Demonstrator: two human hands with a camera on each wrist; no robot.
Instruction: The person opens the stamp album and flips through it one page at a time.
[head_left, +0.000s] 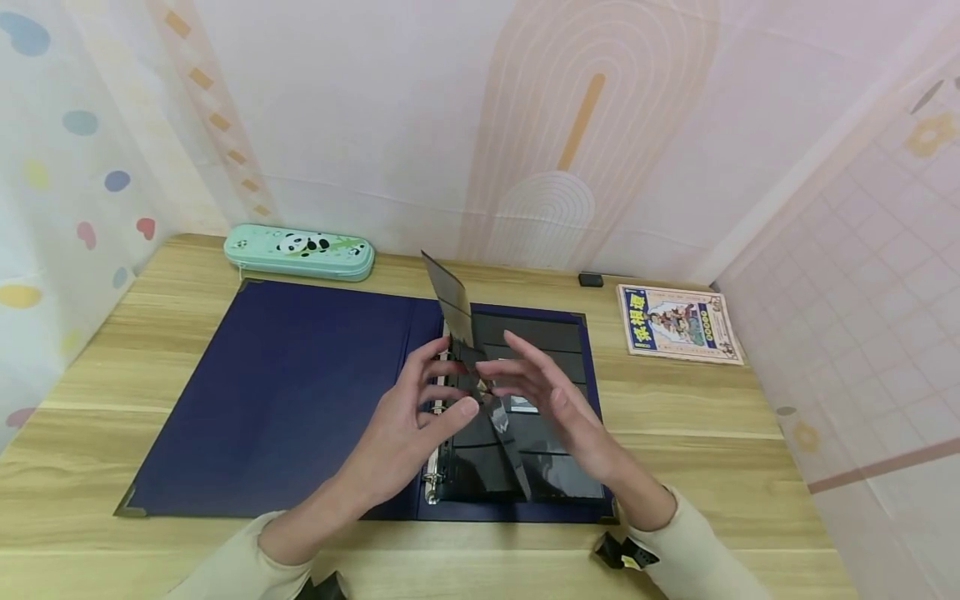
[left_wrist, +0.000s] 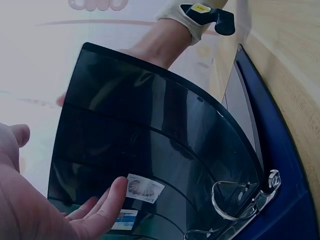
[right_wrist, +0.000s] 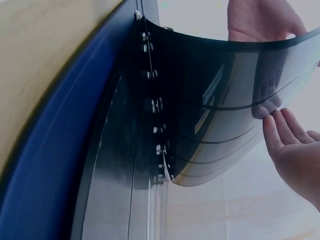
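A dark blue ring binder (head_left: 285, 408) lies open on the table, its metal rings (left_wrist: 235, 205) along the spine. One black pocket page (head_left: 448, 300) stands raised and bowed from the rings, between both hands. In the left wrist view this page carries a stamp (left_wrist: 144, 188) and a second, bluish stamp (left_wrist: 125, 219). My left hand (head_left: 405, 425) is at the page's left side, fingers spread and loosely bent, pinching nothing. From the right, my right hand (head_left: 555, 408) touches the page with extended fingertips (right_wrist: 270, 135). More black pocket pages (head_left: 564, 333) lie flat underneath.
A mint pencil case (head_left: 300, 252) with pandas stands behind the binder's left cover. To the right lies a printed booklet (head_left: 678, 325), with a small black object (head_left: 591, 280) near the back edge. Patterned curtains (head_left: 360, 108) border the wooden table (head_left: 690, 417).
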